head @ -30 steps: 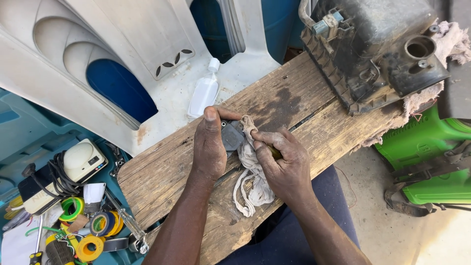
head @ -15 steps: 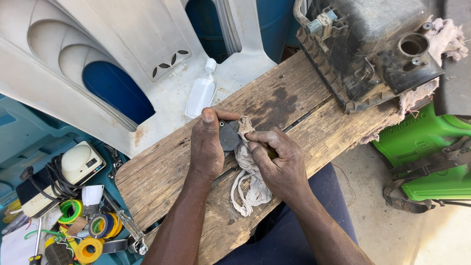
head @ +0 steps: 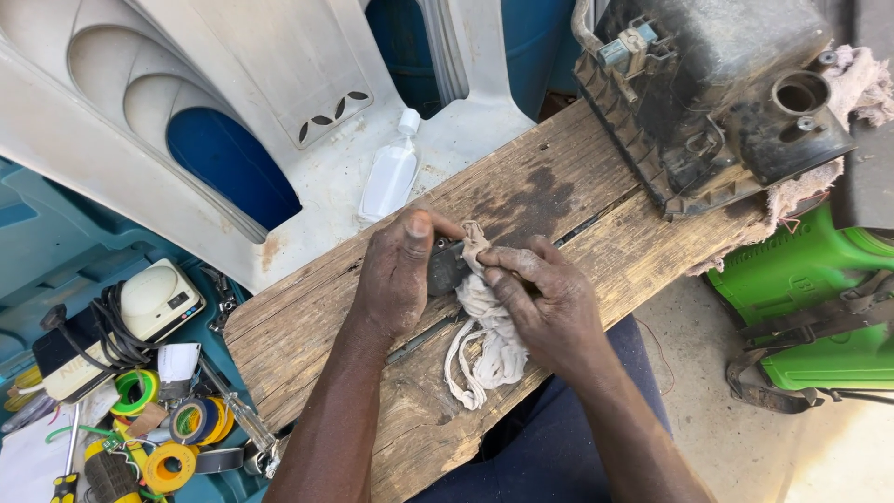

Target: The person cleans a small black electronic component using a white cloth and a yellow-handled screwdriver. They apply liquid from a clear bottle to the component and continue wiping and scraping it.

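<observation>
Weathered wooden planks form the table [head: 307, 345] that lies across the person's lap, its grain cracked and stained dark near the middle. Nearest the camera, two bare forearms reach forward over the wood. The left hand [head: 399, 275] has its fingers closed around a small dark metal part [head: 447, 267], with the thumb pressed along the top edge. The right hand [head: 549, 303] meets it from the other side, fingers pinched shut on a dirty white rag [head: 484, 340] that is pushed against the part; the loose end of the rag hangs down onto the planks between the wrists. Part and rag sit at the centre of the table, just above its surface.

Left of the table, lower down, a blue open toolbox [head: 56, 233] holds rolls of yellow and green tape [head: 154, 442], a screwdriver [head: 237, 410] and a cream-coloured device with a coiled black cable [head: 158, 303].

Beyond the hands, a small clear plastic bottle [head: 391, 172] lies on a white plastic chair [head: 279, 102] tipped beside the plank's far edge. At the far right end of the table rests a grimy black engine housing [head: 717, 93] on a frayed cloth [head: 861, 79]. A green machine [head: 819, 298] with straps stands on the concrete floor to the right.
</observation>
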